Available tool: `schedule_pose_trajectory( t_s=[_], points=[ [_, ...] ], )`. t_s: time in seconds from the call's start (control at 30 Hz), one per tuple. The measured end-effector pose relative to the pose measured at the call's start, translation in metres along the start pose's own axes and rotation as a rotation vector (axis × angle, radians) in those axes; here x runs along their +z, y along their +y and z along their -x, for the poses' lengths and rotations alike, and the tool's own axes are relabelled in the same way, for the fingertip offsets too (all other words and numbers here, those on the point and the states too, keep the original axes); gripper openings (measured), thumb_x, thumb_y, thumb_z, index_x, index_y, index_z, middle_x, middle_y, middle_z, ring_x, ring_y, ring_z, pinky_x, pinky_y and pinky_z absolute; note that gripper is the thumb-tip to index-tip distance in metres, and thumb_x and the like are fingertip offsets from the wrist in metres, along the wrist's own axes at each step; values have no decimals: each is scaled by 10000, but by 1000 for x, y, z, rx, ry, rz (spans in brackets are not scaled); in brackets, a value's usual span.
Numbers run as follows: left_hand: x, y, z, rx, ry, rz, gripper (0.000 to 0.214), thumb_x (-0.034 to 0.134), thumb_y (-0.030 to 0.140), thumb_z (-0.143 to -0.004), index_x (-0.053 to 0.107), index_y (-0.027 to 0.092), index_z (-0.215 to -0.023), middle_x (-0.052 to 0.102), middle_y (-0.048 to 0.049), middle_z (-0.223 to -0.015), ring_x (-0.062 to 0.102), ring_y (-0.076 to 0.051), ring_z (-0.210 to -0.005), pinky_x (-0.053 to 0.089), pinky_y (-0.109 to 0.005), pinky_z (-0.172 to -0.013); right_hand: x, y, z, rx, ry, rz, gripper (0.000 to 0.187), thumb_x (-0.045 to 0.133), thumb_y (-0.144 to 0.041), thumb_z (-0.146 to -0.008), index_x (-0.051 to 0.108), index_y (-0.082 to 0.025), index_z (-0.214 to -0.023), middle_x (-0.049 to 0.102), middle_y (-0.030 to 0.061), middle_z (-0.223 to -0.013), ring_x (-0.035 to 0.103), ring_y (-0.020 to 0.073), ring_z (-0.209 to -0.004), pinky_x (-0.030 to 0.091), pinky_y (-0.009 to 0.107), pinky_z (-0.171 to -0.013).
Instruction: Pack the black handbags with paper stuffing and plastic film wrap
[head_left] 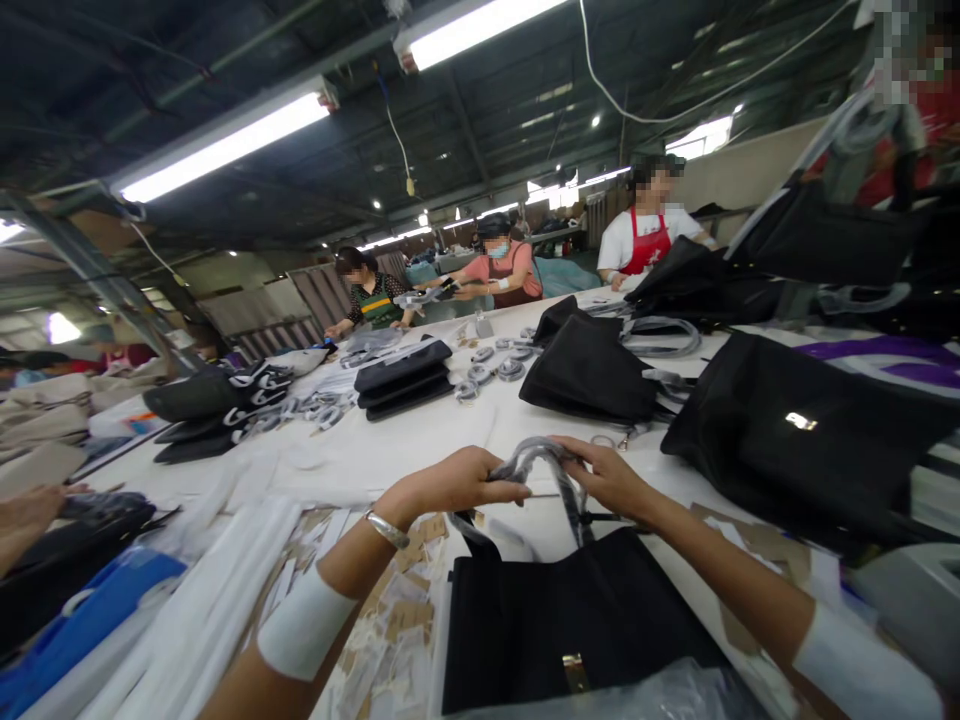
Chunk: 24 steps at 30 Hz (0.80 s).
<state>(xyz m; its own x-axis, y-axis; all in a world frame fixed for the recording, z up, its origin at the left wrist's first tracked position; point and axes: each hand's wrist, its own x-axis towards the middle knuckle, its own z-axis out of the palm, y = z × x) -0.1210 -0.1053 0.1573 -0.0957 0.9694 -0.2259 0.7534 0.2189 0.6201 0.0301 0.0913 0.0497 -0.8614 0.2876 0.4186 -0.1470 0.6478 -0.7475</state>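
A black handbag [540, 610] with a small gold clasp stands right in front of me. Above it rises its plastic-wrapped handle [541, 447], arched between my two hands. My left hand [472, 480] pinches the left side of the handle with thumb and fingers. On the other side, my right hand [607, 480] has its fingers closed on the handle's right part. Clear plastic film [637, 700] lies at the bag's lower front.
Black bags [795, 440] lie at the right, more [405, 375] are stacked ahead, beside coiled grey wrapped straps [480, 372]. Card tags and small packets [405, 610] cover the lower left. Co-workers [499, 265] stand across the table; another person's hand [30, 520] shows at far left.
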Motion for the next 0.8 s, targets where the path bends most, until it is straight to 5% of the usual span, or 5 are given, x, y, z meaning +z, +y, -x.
schedule_pose_trajectory(
  t_s=[0.1, 0.23, 0.4, 0.57, 0.8],
  points=[
    [-9, -11, 3, -4, 146, 182, 482, 548, 605, -859, 698, 147, -866, 422, 50, -597, 351, -80, -557, 284, -207, -512, -15, -9, -11, -13, -178, -79, 435, 485, -447, -941, 584, -247, -1313, 695, 52, -1153, 614, 265, -1115, 447, 397, -994],
    [-16, -31, 1, -19, 130, 600, 505, 529, 653, -850, 582, 150, -857, 233, 89, -585, 180, -62, -499, 158, -209, -459, -11, -15, -16, 31, -289, -166, 676, 570, -485, -883, 384, -210, -1472, 690, 38, -926, 652, 205, -797, 522, 322, -760],
    [-15, -40, -7, -65, 141, 683, 546, 476, 689, -860, 560, 165, -989, 192, 99, -601, 128, -61, -486, 115, -210, -448, 9, -23, -21, 117, -129, -231, 951, 669, -366, -806, 91, -289, -1558, 673, 28, -1065, 659, 182, -828, 530, 326, -799],
    [-15, -36, -15, -9, 242, 439, 512, 528, 626, -862, 581, 149, -1038, 489, 28, -712, 396, -80, -571, 341, -206, -514, 20, -12, -33, -6, 51, -6, 513, 415, -290, -926, 440, -224, -1434, 662, 9, -824, 621, 170, -718, 497, 306, -763],
    [-15, -65, -38, -40, 440, 206, 838, 707, 546, -756, 361, 232, -1451, 638, -50, -981, 598, -179, -790, 474, -302, -727, 36, 26, -54, -19, -167, 90, 442, 378, -286, -952, 508, -196, -1365, 584, -24, -649, 551, 158, -602, 422, 275, -627]
  ],
)
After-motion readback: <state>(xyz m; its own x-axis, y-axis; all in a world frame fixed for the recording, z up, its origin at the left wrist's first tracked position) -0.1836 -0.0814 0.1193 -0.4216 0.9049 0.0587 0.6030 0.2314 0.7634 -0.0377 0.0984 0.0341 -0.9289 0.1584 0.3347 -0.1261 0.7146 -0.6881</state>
